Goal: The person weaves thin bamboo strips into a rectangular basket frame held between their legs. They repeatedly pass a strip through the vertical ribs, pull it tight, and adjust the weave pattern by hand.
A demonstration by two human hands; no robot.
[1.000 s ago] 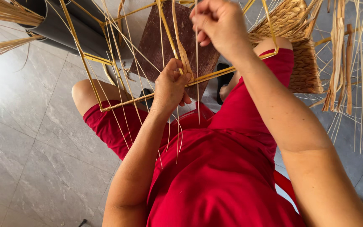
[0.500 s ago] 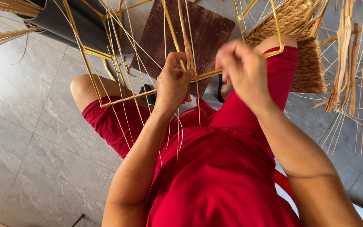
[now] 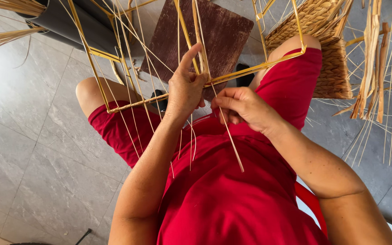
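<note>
Your red shirt (image 3: 223,199) fills the lower centre of the frame, and both forearms rise from it toward the middle.

Your right hand (image 3: 243,106) sits just right of centre. Its fingers are curled together and pinch a thin straw strand (image 3: 230,136), which runs from the hand down to lower centre, with its loose end lying over the shirt.

Your left hand (image 3: 184,88) sits just left of it, close beside it. Its fingers are closed around the yellow frame bar (image 3: 246,71) where upright strands cross it. The index finger points up, away from the other fingers.

The yellow wire frame (image 3: 96,68) spans the upper half of the picture. Its lower bar runs from left of centre up to the right, across both knees in red shorts (image 3: 119,134). Many thin strands hang over this bar.

Behind the frame, at upper centre, a dark brown board (image 3: 223,31) lies on the grey tiled floor (image 3: 28,149). At upper right a woven basket (image 3: 330,54) rests beside your right knee. At the far right a bundle of loose straw (image 3: 377,59) hangs down. At upper left a dark tube (image 3: 73,25) lies on the floor with straw ends across it.
</note>
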